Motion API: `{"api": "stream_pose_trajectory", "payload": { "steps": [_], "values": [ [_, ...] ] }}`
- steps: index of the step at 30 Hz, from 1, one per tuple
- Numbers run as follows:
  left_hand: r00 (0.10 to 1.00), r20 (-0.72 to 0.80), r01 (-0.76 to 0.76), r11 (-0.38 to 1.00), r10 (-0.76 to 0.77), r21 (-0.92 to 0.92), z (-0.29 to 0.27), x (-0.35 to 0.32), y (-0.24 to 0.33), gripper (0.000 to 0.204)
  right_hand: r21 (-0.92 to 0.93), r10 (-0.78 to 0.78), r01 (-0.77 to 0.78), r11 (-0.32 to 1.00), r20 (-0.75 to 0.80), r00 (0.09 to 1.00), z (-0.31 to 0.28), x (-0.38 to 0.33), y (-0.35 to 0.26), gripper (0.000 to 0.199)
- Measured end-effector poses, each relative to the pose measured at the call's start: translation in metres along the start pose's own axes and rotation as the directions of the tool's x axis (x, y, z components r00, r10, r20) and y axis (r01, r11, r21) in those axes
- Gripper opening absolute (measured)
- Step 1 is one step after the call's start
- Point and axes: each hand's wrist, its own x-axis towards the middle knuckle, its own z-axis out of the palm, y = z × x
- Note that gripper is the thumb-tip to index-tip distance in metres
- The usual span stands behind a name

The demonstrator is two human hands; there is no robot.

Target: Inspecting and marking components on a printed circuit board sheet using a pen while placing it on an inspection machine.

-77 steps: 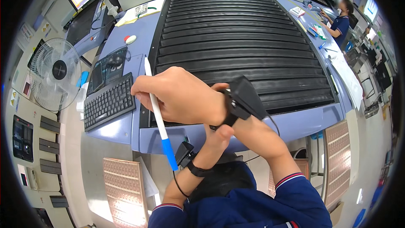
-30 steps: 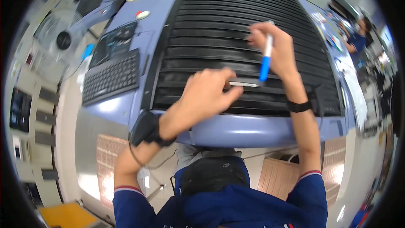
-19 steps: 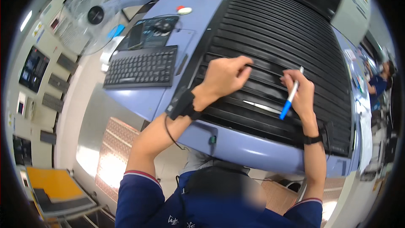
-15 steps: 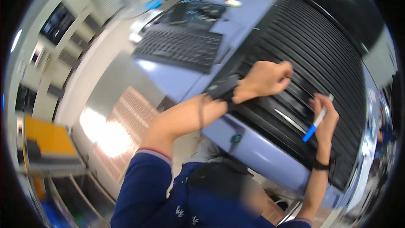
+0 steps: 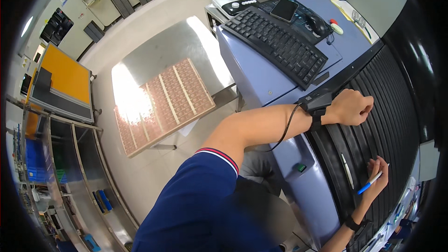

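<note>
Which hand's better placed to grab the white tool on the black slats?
Likely the left hand: curled, nothing visible in it. The right hand is nearer the white tool but holds a blue-and-white pen.

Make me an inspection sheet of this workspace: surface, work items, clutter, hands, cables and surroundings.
Surface: black slatted bed, blue-grey front edge.
Work items: white-and-blue marker; slim white tool lying on the bed.
Clutter: keyboard, phone and mouse left of the bed.
Hands: left hand curled over the bed, nothing seen in it; right hand holds the marker.
Cables: black cable from the left wrist device, crossing the forearm.
Surroundings: copper-coloured patterned panel by a metal table.
</note>
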Motion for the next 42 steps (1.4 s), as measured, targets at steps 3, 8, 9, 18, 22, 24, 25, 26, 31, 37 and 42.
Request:
{"api": "stream_pose_trajectory", "payload": {
  "steps": [3,8,9,18,22,24,25,26,31,37,42],
  "values": [
    [1.0,0.026,-0.009,1.0,0.009,-0.016,-0.004,0.006,0.003,0.01,0.039,0.012,-0.011,0.999,-0.023,1.0,-0.004,0.0,-0.002,0.025],
    [1.0,-0.012,0.024,1.0,-0.024,-0.02,0.009,0.006,0.001,0.012,-0.018,-0.001,0.0,1.0,-0.071,0.998,-0.009,-0.002,-0.007,0.022],
    [0.999,0.007,0.038,0.999,-0.038,-0.027,0.007,0.005,0.001,0.012,0.011,0.008,-0.007,1.0,-0.07,0.998,-0.008,-0.002,-0.007,0.019],
    [0.992,0.095,0.091,0.995,-0.088,-0.027,0.0,0.0,0.014,0.012,-0.024,-0.071,0.068,0.997,-0.158,0.985,-0.022,-0.005,-0.009,0.013],
    [0.984,0.139,0.116,0.993,-0.112,-0.019,0.0,0.0,0.016,0.011,-0.02,-0.053,0.05,0.999,-0.213,0.976,-0.025,-0.005,-0.008,0.012],
    [0.983,0.143,0.119,0.992,-0.113,-0.038,0.002,0.001,0.014,0.011,-0.021,-0.059,0.056,0.998,-0.209,0.976,-0.025,-0.004,-0.007,0.011],
    [0.984,0.13,0.129,0.99,-0.121,-0.054,0.0,0.001,0.016,0.011,-0.025,-0.076,0.073,0.997,-0.189,0.979,-0.025,-0.004,-0.01,0.011],
    [0.985,0.122,0.132,0.99,-0.126,-0.049,0.003,0.001,0.016,0.012,-0.023,-0.087,0.084,0.996,-0.193,0.977,-0.027,-0.005,-0.013,0.01],
    [0.977,0.143,0.161,0.987,-0.158,-0.003,0.0,0.0,0.009,0.011,-0.029,-0.159,0.156,0.987,-0.195,0.968,-0.022,-0.002,-0.018,0.01],
    [0.965,0.167,0.213,0.975,-0.201,-0.059,0.001,0.0,0.015,0.01,-0.037,-0.131,0.127,0.991,-0.14,0.981,-0.024,-0.005,-0.01,0.012],
    [0.966,0.178,0.2,0.978,-0.187,-0.059,0.003,0.0,0.015,0.01,-0.044,-0.132,0.127,0.991,-0.127,0.983,-0.025,-0.003,-0.007,0.013]
  ]
}}
